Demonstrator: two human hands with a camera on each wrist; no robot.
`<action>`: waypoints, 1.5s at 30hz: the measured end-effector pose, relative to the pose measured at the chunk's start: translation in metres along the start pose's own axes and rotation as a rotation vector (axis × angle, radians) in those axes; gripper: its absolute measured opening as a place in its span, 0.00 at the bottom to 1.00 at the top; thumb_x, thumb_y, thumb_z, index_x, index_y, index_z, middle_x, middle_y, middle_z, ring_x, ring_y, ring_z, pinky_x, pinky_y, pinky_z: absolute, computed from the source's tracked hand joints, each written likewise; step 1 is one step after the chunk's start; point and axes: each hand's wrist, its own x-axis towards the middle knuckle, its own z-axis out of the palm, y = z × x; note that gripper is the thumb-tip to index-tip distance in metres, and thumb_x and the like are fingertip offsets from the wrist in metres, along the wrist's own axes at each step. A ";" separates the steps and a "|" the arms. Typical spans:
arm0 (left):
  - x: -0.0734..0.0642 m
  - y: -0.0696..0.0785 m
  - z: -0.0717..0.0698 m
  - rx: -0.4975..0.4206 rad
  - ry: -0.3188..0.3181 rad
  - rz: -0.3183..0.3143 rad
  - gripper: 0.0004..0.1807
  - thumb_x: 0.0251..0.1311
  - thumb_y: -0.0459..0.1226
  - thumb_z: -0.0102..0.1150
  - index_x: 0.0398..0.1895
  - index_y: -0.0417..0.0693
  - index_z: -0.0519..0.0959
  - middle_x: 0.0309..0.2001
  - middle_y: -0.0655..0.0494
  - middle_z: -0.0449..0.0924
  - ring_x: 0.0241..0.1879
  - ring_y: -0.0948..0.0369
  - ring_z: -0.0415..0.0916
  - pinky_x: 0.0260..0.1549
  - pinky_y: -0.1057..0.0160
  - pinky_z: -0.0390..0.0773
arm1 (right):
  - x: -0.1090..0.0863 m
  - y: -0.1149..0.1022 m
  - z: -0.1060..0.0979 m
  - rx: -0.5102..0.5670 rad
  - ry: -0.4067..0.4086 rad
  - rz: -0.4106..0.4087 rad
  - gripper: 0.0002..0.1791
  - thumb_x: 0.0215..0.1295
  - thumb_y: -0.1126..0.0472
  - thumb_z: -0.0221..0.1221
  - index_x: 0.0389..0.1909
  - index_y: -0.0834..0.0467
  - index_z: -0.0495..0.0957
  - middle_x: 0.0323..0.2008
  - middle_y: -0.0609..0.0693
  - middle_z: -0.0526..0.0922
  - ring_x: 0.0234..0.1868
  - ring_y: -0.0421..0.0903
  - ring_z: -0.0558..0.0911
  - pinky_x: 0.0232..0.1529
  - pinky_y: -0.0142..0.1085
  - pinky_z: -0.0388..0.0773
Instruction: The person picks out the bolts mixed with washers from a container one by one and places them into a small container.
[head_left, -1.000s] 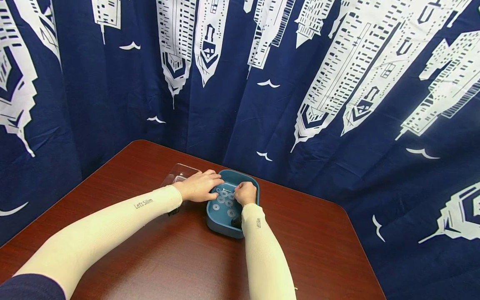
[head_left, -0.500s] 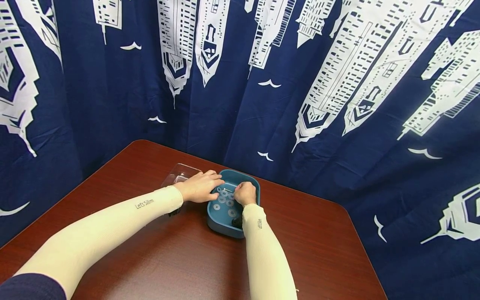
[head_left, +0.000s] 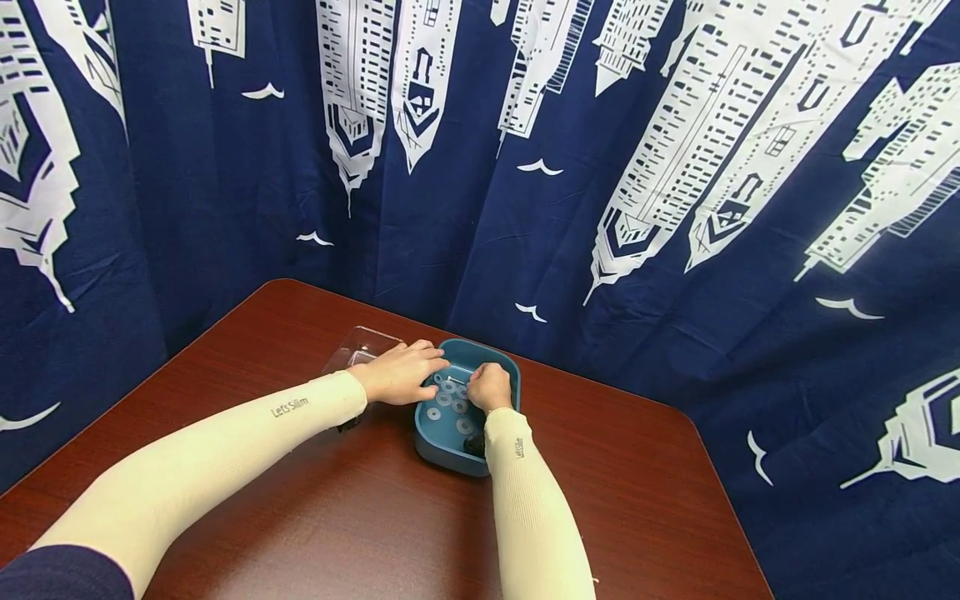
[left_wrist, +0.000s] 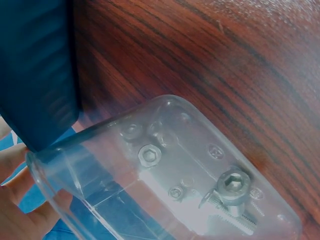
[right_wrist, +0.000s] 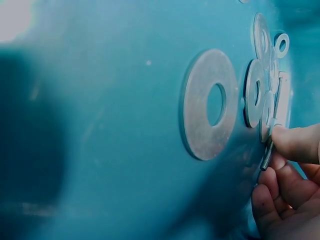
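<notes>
In the head view my right hand (head_left: 491, 387) reaches down into a blue plastic bin (head_left: 452, 458). Its thumb and fingers pinch a thin threaded bolt (right_wrist: 279, 97) near the threaded end, close over the bin's floor. Flat metal washers (right_wrist: 196, 117), several of them, lie beside the bolt. My left hand (head_left: 397, 373) lies across the bin's left rim with fingers spread and loosely bent. In the left wrist view, its fingers (left_wrist: 15, 165) show at the side of a clear plastic box (left_wrist: 175, 107), which contains socket-head bolts (left_wrist: 233, 186) and small hex pieces (left_wrist: 149, 155).
Both bin and clear box stand near the back edge of a brown wooden table (head_left: 615, 467). A dark blue curtain (head_left: 480, 250) printed with white buildings hangs behind. A dark object (head_left: 474, 444) sits at the bin's near end by the right wrist.
</notes>
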 end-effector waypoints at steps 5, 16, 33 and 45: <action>0.001 -0.001 0.001 0.009 0.007 0.007 0.29 0.68 0.47 0.57 0.70 0.47 0.72 0.71 0.45 0.69 0.70 0.49 0.63 0.62 0.42 0.70 | -0.003 -0.001 -0.002 0.007 -0.004 -0.009 0.09 0.59 0.70 0.60 0.20 0.59 0.76 0.23 0.54 0.77 0.28 0.51 0.76 0.31 0.42 0.76; 0.002 0.001 0.000 -0.006 0.001 0.006 0.29 0.68 0.47 0.57 0.70 0.48 0.72 0.72 0.43 0.68 0.71 0.48 0.62 0.62 0.41 0.70 | -0.008 -0.004 -0.006 -0.004 -0.034 -0.010 0.10 0.62 0.69 0.59 0.23 0.57 0.75 0.26 0.52 0.76 0.30 0.49 0.76 0.35 0.42 0.77; 0.003 -0.001 0.006 0.013 0.019 0.008 0.29 0.68 0.47 0.58 0.69 0.48 0.73 0.71 0.44 0.68 0.71 0.48 0.63 0.61 0.43 0.71 | -0.009 -0.005 -0.008 0.026 -0.011 -0.006 0.08 0.62 0.69 0.59 0.23 0.58 0.77 0.25 0.52 0.77 0.32 0.51 0.76 0.39 0.45 0.79; 0.003 -0.001 0.007 0.009 0.016 0.008 0.29 0.68 0.47 0.58 0.69 0.48 0.73 0.72 0.43 0.68 0.71 0.48 0.62 0.62 0.42 0.71 | -0.009 -0.007 -0.011 0.067 0.004 -0.017 0.08 0.60 0.71 0.57 0.24 0.59 0.78 0.27 0.52 0.79 0.34 0.51 0.77 0.40 0.45 0.79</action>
